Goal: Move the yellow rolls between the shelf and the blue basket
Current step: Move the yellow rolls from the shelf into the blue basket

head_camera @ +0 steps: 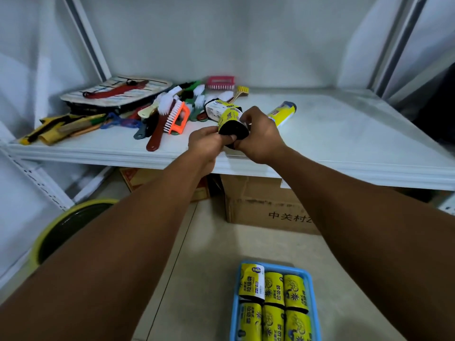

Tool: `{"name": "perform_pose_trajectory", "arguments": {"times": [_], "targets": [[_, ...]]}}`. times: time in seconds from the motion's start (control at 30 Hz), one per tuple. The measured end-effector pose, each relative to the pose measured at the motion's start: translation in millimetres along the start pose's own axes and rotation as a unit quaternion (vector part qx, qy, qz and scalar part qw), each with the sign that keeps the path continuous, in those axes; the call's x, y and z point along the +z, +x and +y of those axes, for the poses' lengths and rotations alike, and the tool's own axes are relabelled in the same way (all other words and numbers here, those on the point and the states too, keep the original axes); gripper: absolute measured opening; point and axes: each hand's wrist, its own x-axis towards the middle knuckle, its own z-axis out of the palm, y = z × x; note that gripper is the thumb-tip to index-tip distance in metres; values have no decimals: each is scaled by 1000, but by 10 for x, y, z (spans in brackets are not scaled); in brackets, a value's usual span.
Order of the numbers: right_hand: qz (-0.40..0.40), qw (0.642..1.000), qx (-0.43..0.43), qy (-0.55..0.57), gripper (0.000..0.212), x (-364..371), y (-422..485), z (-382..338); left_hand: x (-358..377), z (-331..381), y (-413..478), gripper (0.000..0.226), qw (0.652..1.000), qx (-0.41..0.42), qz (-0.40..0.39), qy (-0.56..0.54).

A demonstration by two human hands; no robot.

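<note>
Both hands hold one yellow roll [230, 118] with a black end just above the front of the white shelf [344, 134]. My left hand [205, 143] pinches its lower end from the left. My right hand [261, 134] grips it from the right, fingers curled over the label. Another roll with a white label [214, 109] lies right behind the held one. A longer yellow roll [283, 113] lies on the shelf to the right. The blue basket [310, 286] sits on the floor at the bottom, with several yellow rolls [273, 289] packed in rows.
A pile of brushes [172, 116] and a striped flat item [115, 91] fill the shelf's left half. Cardboard boxes [266, 205] stand under the shelf. A yellow-rimmed dark tub [66, 227] sits on the floor at left. White shelf uprights stand on both sides.
</note>
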Motion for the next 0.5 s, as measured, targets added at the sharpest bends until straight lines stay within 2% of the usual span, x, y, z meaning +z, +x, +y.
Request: {"name": "perform_pose_trajectory", "arguments": {"times": [0.07, 0.23, 0.3, 0.37, 0.43, 0.5], "targets": [[8, 1000, 6, 27, 43, -93, -126, -3, -52, 32, -173, 49, 1000, 3, -21, -14], [-33, 997, 20, 62, 41, -464, -516, -65, -169, 215, -705, 42, 988, 22, -120, 96], [-77, 995, 29, 61, 53, -655, -796, -77, -178, 243, -991, 52, 975, 20, -165, 145], [-127, 987, 49, 83, 77, -784, -1109, 7, -175, 177, -1252, 67, 958, 14, -206, 198], [-166, 983, 64, 43, 100, -830, -1396, 124, -117, 32, -1480, 85, 930, 18, -240, 279], [-203, 977, 62, -21, 108, -755, -1663, 276, -20, -249, -1651, 88, 900, 33, -278, 335]]}}
